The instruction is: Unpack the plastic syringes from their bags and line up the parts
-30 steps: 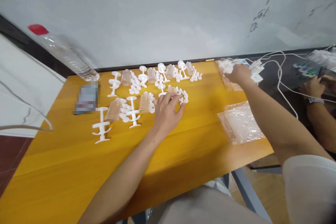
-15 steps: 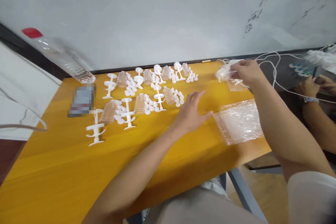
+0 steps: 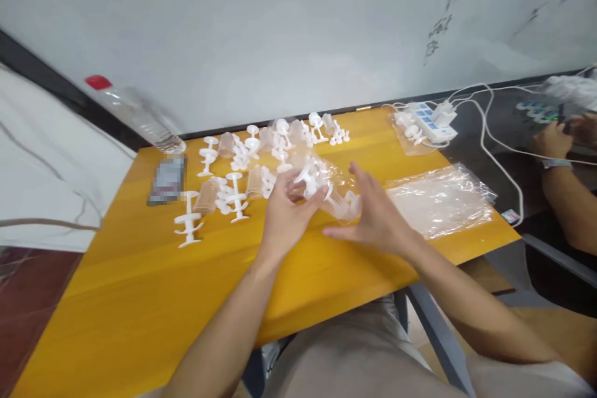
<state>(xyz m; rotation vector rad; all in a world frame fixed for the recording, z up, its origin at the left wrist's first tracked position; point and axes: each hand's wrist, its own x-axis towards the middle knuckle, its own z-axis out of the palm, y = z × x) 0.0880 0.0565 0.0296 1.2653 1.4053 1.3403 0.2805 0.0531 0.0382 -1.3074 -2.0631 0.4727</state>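
Observation:
My left hand point(image 3: 291, 211) is closed on a clear plastic bag point(image 3: 338, 177) with white parts and a clear cup inside. My right hand point(image 3: 380, 214) is open at the bag's right side, thumb and fingers spread. Behind and left of my hands, white stemmed parts point(image 3: 187, 221), clear cups point(image 3: 205, 194) and small white pieces point(image 3: 240, 155) lie in two rows on the yellow table point(image 3: 140, 298). Flat clear bags point(image 3: 438, 202) lie to the right of my right hand.
A red-capped bottle point(image 3: 140, 118) leans against the whiteboard point(image 3: 261, 31), behind a blurred-out flat item point(image 3: 168, 180). At the back right are a power strip point(image 3: 431, 121) with cables and another small bag point(image 3: 410, 130). Another person's hand point(image 3: 555, 140) shows at far right.
My right hand has come from the back right to the middle with the bag and now stands open. My left hand, open before, has closed on the bag. The power strip is now uncovered.

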